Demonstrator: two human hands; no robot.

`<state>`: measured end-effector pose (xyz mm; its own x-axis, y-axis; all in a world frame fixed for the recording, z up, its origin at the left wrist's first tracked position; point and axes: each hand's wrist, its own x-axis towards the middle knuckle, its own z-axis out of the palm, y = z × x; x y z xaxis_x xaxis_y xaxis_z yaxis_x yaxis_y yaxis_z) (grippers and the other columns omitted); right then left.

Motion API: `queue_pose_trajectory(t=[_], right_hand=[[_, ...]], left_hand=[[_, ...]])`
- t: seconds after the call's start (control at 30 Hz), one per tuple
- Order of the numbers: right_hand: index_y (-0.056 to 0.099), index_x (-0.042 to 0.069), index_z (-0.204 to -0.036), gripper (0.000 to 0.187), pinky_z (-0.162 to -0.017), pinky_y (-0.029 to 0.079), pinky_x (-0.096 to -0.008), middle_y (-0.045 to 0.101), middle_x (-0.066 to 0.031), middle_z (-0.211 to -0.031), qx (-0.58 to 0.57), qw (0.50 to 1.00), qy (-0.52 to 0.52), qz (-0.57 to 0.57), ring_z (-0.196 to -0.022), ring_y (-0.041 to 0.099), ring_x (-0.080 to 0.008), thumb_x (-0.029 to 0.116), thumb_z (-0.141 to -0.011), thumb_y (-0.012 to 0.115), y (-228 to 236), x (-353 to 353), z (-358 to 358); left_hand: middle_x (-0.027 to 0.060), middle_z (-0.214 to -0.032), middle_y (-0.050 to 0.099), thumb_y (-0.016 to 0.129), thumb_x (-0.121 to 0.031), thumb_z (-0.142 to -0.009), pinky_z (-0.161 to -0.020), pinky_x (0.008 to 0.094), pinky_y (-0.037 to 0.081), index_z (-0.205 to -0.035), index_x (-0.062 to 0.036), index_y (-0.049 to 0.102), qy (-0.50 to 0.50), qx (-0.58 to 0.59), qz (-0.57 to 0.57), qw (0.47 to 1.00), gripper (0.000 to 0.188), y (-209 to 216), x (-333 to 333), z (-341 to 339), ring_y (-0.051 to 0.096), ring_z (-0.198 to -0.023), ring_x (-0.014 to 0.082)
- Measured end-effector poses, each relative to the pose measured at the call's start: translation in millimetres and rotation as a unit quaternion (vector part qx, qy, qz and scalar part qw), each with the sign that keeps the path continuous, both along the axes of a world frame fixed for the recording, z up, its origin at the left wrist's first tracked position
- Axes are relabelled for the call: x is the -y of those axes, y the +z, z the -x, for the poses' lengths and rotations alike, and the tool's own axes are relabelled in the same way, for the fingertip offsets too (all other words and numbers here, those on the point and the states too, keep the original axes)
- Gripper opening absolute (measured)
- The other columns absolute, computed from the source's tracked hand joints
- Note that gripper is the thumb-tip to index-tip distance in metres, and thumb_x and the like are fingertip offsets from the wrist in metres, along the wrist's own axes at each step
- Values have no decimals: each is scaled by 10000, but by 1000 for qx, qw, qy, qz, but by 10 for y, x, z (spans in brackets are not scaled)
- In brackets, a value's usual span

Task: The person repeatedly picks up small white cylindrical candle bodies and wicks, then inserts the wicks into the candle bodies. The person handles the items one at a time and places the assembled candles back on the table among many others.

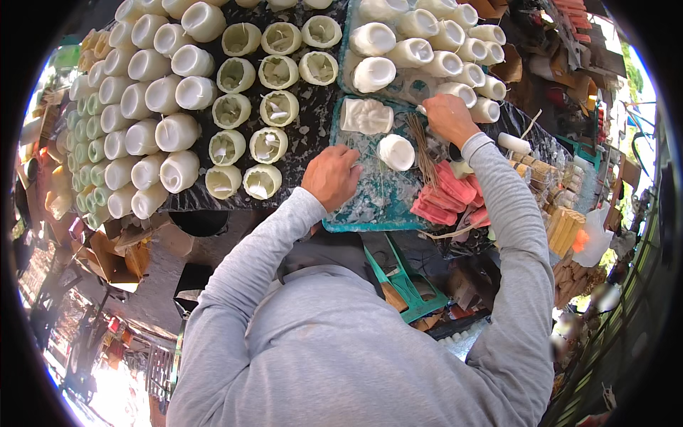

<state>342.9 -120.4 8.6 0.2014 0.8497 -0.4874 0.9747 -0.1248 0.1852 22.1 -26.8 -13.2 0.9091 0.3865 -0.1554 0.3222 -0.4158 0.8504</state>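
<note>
My left hand (332, 178) rests at the left edge of a teal tray (356, 217), fingers curled; whatever they may hold is hidden. My right hand (449, 117) is closed over the tray's right side, beside the white candles; a small pale tip shows by its fingers, too small to name. Between the hands stands a round white candle (396, 152). Behind it a white candle with a relief surface (366, 116) lies on its side. A bundle of thin brown wicks (422, 149) lies below my right hand, next to red wax slabs (448, 196).
Rows of pale cylinder candles (179, 132) fill the table's left. Hollow wax cups (269, 144) with pieces inside stand on black sheeting (313, 110). More white candles (413, 53) crowd the tray's far end. A green plastic stool (409, 285) is below the table edge; yellowish blocks (564, 229) lie right.
</note>
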Motion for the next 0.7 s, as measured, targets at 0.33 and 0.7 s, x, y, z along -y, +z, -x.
queue_pose_trajectory(t=[0.33, 0.7], right_hand=[[811, 80, -788, 209, -724, 622, -462, 777, -169, -829, -7, 999, 36, -21, -800, 775, -364, 170, -855, 635, -229, 83, 102], [808, 39, -946, 210, -679, 559, -408, 771, -120, -928, 114, 992, 54, -7, -954, 716, -295, 181, -872, 671, -505, 320, 333]], left_hand=[[186, -1062, 683, 719, -152, -926, -899, 493, 543, -1127, -5, 693, -11, 21, -24, 999, 250, 5, -267, -318, 663, -1036, 409], [221, -1178, 637, 618, -11, -900, -952, 509, 529, -1160, -27, 656, -45, 12, -60, 997, 263, -346, -157, -1434, 647, -1100, 428]])
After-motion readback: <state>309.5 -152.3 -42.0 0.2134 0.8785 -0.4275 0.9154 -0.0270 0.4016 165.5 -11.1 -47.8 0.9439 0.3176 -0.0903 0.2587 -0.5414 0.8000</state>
